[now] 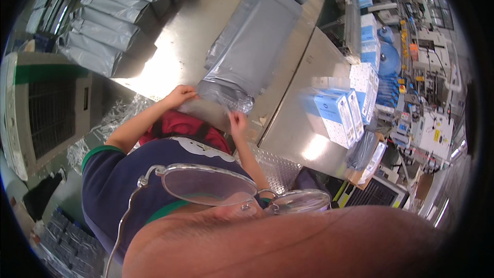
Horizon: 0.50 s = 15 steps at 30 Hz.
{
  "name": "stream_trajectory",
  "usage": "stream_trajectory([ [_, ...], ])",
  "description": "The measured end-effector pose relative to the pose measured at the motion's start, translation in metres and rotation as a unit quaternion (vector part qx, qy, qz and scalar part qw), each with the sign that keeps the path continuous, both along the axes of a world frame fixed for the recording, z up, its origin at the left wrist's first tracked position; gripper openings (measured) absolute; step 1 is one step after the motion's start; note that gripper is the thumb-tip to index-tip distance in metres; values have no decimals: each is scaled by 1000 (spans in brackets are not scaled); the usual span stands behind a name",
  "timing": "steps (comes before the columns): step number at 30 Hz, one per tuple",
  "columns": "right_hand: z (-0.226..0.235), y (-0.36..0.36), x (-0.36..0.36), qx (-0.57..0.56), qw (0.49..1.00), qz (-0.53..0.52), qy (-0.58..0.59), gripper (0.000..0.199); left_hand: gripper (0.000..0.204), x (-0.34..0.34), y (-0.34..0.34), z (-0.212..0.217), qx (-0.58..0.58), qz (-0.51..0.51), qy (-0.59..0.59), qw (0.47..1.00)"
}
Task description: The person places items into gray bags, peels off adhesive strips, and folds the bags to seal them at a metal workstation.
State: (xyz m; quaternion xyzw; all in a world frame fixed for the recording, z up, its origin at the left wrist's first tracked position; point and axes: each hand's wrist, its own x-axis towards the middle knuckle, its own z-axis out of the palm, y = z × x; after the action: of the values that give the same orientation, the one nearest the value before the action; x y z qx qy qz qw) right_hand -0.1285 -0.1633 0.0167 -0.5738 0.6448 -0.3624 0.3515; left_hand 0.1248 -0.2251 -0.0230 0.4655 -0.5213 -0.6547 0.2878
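On the metal table in front of me lies a stack of flat grey plastic mailing bags (254, 41), its crinkled near end toward my body. A pale, see-through plastic film (206, 112) stretches between my hands at that end; whether it is joined to the top bag I cannot tell. My left hand (181, 94) pinches the film's left side, fingertips together. At its right side, my right hand (237, 123) is closed in a similar pinch, slightly blurred and lower than the left.
Filled grey packages (110, 18) stand in a row at the far left. Blue-and-white boxes (334, 116) stand on the right-hand metal table. A carton with dark grey plastic (364, 157) sits near them. An air-cooler-like unit (49, 108) is at my left.
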Motion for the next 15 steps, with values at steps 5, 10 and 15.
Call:
stream_trajectory([
  [5, 16, 88, -108, 128, 829, 267, 473, 57, 48, 2, -53, 90, -533, -186, -495, 660],
  [10, 33, -65, -79, -146, 828, 297, 452, 50, 33, -11, -101, 73, -688, -331, -315, 565],
  [15, 27, -94, -96, -259, 932, 148, 205, 13, 11, -34, -115, 60, -574, -109, -147, 798],
])
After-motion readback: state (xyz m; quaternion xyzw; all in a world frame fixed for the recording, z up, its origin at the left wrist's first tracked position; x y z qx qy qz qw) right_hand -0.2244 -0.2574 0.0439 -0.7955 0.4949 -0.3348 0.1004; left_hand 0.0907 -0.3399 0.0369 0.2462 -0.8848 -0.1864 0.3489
